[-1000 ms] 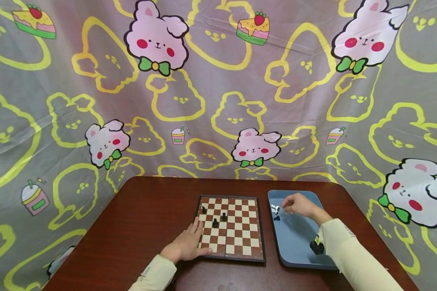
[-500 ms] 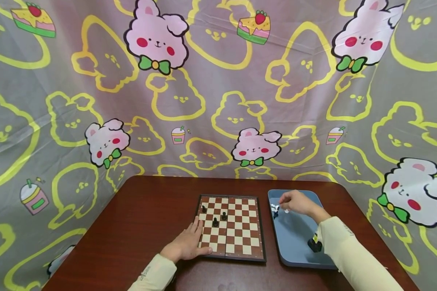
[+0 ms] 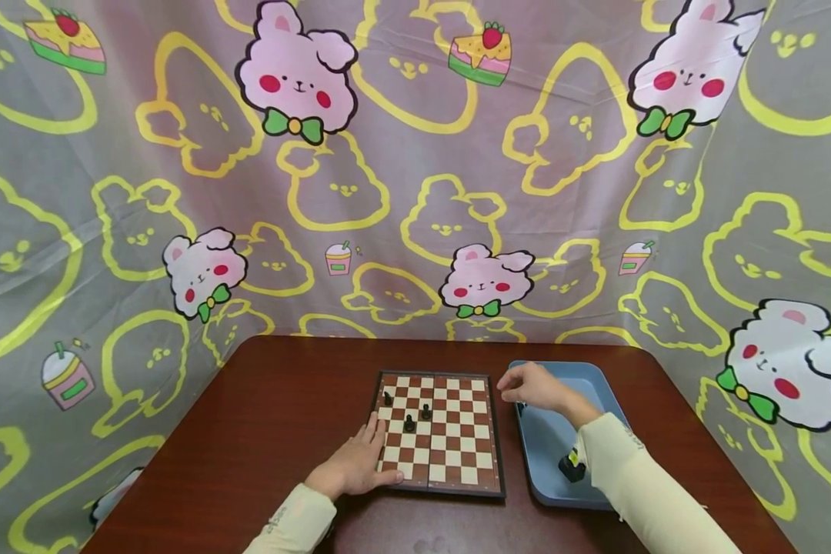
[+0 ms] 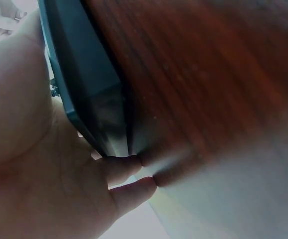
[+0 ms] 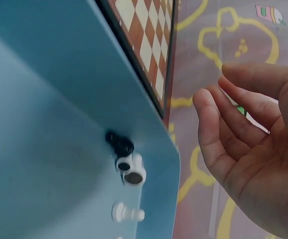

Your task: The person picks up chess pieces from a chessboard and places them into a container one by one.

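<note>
In the head view a brown and cream chessboard [image 3: 460, 431] lies flat, with several squares to each side of its middle fold. Three black chess pieces stand on its left half, one of them a pawn [image 3: 409, 423]. My left hand [image 3: 353, 462] rests against the board's left edge and near corner, fingers extended. My right hand [image 3: 536, 386] hovers over the left rim of a blue tray [image 3: 547, 481], near the board's right edge. Its fingers bend loosely toward the thumb in the right wrist view; no piece shows between them.
Inside the tray, a black chess piece [image 5: 119, 143], a white piece [image 5: 134, 172] and a white pawn [image 5: 127, 213] lie along one wall. The dark wooden table [image 3: 270, 415] ends at a patterned curtain [image 3: 402, 192] behind.
My right hand has moved left from above the tray's inside to its left rim, toward the board. The small pieces in the tray shifted slightly. My left hand stays put.
</note>
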